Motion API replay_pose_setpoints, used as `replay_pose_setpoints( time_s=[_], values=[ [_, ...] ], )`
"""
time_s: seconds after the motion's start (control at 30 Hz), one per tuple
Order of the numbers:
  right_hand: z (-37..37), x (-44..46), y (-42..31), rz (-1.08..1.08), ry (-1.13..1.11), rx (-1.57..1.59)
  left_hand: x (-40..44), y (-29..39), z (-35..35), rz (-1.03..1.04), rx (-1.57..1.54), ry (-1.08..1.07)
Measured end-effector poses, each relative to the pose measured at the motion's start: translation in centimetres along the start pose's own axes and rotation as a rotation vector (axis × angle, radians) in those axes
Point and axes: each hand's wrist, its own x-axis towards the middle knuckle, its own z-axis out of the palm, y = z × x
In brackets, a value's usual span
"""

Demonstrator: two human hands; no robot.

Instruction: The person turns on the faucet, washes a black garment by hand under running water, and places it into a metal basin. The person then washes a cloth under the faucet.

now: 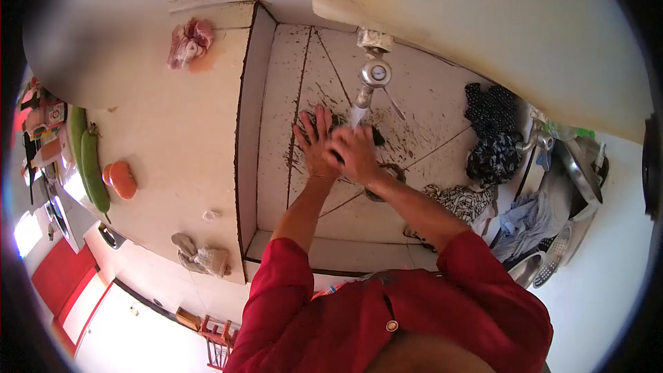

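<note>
Both hands are in the sink (250, 131), below the tap (373, 74). The tap is running; its water (358, 114) falls onto the right hand (358, 153). That hand is bent at the fingers and set against the left; whether anything is enclosed in it cannot be told. The left hand (315, 145) is spread, fingers extended away from the body, back upward, with no grip on anything visible. A dark lump (378, 137) lies just beside the right hand; its nature cannot be determined. The sink floor is marked with dark specks, densest around the hands. Red sleeves cover the upper arms; forearms are bare.

On the counter (173, 110), left of the sink: raw meat (190, 43) toward the far end, long green vegetables (88, 159) side by side, tomatoes (121, 178) just beside these, and a bag (202, 255) at the near edge. Right of the sink floor's middle, patterned cloths (492, 135) are bunched, with a strainer (554, 257) nearer the person.
</note>
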Motion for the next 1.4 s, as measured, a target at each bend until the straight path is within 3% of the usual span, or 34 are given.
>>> replay_pose_setpoints(
  time_s=[0.07, 0.13, 0.17, 0.2, 0.27, 0.37, 0.4, 0.5, 0.57, 0.6, 0.63, 0.7, 0.8, 0.83, 0.9, 0.93, 0.97, 1.03, 1.13, 1.23, 1.27, 1.3, 1.37, 1.4],
  values=[
    [1.0, -2.4, 0.9, -0.084, -0.164, -0.015, -0.4, -0.1, -0.8, 0.022, 0.060, -0.046],
    [5.3, 1.0, 5.3, -0.114, -0.162, -0.331, -0.7, -0.1, -1.9, -0.013, -0.161, -0.190],
    [6.0, 2.2, 5.9, -0.064, -0.104, -0.295, -0.1, -0.1, -2.4, -0.028, -0.270, -0.239],
    [6.5, 3.5, 6.3, -0.017, -0.044, -0.255, -0.4, 0.0, -1.0, -0.004, -0.345, 0.060],
    [5.7, 4.5, 5.8, 0.190, 0.157, 0.230, 0.0, -0.2, -1.4, -0.020, -0.368, 0.080],
    [4.6, 5.5, 5.9, 0.529, 0.138, 0.659, -1.0, -0.9, -0.9, -0.024, -0.502, 0.209],
    [2.7, 5.5, 5.4, 0.466, 0.217, 0.800, -0.9, -0.9, -0.7, -0.022, -0.568, 0.283],
    [-2.4, 5.2, 4.5, 0.903, 0.394, 0.837, -0.8, -1.4, -1.3, -0.053, -0.756, 0.400],
    [-4.1, 3.4, 7.6, 1.115, 0.568, 1.329, -1.4, -2.3, -2.0, -0.140, -1.130, 0.406],
    [-5.9, 2.9, 7.2, 0.971, 0.753, 1.589, -1.8, -3.3, -2.5, -0.170, -1.320, 0.392],
    [-7.0, 1.9, 7.5, 0.887, 0.786, 1.621, -2.1, -4.3, -3.3, -0.197, -1.507, 0.375],
    [-9.3, -0.2, 8.6, 0.716, 0.854, 1.676, -3.9, -6.6, -5.3, -0.210, -1.102, 0.375],
    [-9.0, -4.1, 11.0, 1.018, 0.544, 0.807, -8.2, -8.1, -6.3, -0.110, -0.521, 0.249],
    [-8.6, -4.9, 10.5, 0.991, 0.450, 0.745, -9.4, -8.6, -6.2, -0.053, -0.329, 0.194],
    [-7.4, -6.2, 9.7, 0.926, 0.271, 0.615, -10.1, -9.0, -4.5, -0.100, -0.514, 0.206],
    [-6.4, -6.5, 8.4, 0.719, 0.282, 0.329, -9.9, -8.4, -4.5, -0.143, -0.625, 0.238],
    [-5.4, -6.9, 7.1, 0.657, 0.219, 0.217, -9.8, -7.6, -4.4, -0.193, -0.736, 0.267],
    [-5.1, -6.1, 4.1, 0.519, 0.095, -0.005, -7.5, -5.4, -5.8, -0.013, -0.635, 0.229],
    [-3.2, -5.9, 4.0, 0.583, 0.056, 0.112, -3.9, -2.1, -6.6, 0.079, -0.443, 0.048],
    [-6.5, -5.0, 6.2, 0.775, 0.117, 0.618, -2.3, -1.7, -7.2, 0.122, -0.342, -0.105],
    [-10.2, -3.6, 4.6, 0.983, 0.200, 0.907, -2.2, -1.8, -7.4, 0.140, -0.327, -0.141],
    [-12.3, -2.9, 3.8, 0.910, 0.314, 0.981, -2.3, -2.0, -7.3, 0.097, -0.361, -0.185],
    [-14.5, -2.3, 3.3, 0.918, 0.314, 0.836, -2.5, -2.6, -7.3, 0.025, -0.422, -0.266],
    [-14.3, -2.7, 3.8, 0.837, 0.331, 0.698, -2.7, -3.1, -7.9, 0.016, -0.470, -0.167]
  ],
)
